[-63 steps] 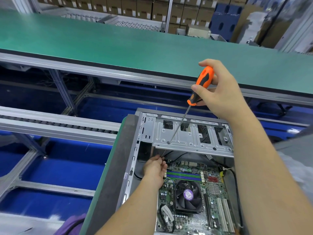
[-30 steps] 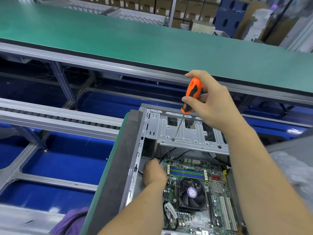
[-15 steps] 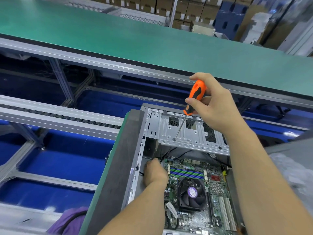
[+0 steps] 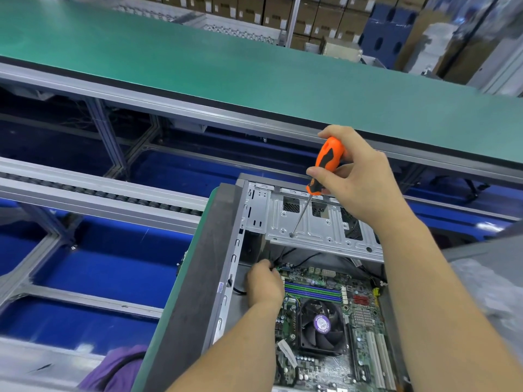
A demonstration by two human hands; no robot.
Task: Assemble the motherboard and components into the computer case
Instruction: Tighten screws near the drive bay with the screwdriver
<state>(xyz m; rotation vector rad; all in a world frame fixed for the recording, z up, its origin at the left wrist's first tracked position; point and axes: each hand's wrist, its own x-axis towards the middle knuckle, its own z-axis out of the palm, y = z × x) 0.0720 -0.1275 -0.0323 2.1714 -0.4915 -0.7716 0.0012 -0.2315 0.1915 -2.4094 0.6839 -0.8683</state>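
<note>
Judging by how things lie, the build looks well past its midpoint: the motherboard [image 4: 334, 321] already sits flat inside the computer case [image 4: 235, 244], with its cooler fan [image 4: 321, 325] mounted near the board's centre, memory sticks [image 4: 312, 292] seated at the fan's 12 o'clock, and white expansion slots [image 4: 377, 357] empty at its 4 o'clock. The right hand [image 4: 359, 179] has its fingers [image 4: 318, 173] clenched round the orange handle of a screwdriver [image 4: 322, 171], whose shaft slants down toward 7 o'clock so the tip meets the metal drive cage [image 4: 325, 230] at what seems to be a screw hole; whether a screw is there is too small to tell. The left hand [image 4: 264, 284] reaches into the case at the board's 10 o'clock corner, fingers curled among thin black cables [image 4: 305, 257]; what exactly they pinch is hidden. Likely left to do: fastening the cage, routing those cables, filling the slots and drive bays if needed, and closing the case. The case lies open-side up on the near table [image 4: 198, 278], at 6 o'clock from the long green table [image 4: 254, 69].
</note>
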